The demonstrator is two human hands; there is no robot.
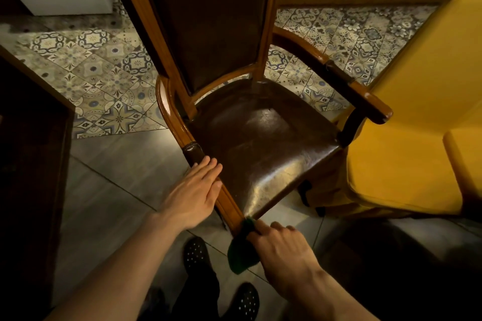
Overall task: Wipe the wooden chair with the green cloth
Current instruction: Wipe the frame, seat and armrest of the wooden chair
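A wooden chair (pixel 260 138) with a dark brown leather seat, padded back and curved armrests stands in front of me. My left hand (pixel 193 193) lies flat, fingers together, on the near left armrest, holding nothing. My right hand (pixel 281 247) grips the green cloth (pixel 241 250) and presses it against the front corner of the wooden seat frame. Most of the cloth hangs below the hand, partly hidden by it.
A yellow upholstered seat (pixel 407 143) stands close against the chair's right side. Dark wooden furniture (pixel 31 138) is at the left. Patterned tiles (pixel 104 81) lie beyond the chair, plain grey tiles nearer. My feet in dark perforated shoes (pixel 195 255) are below.
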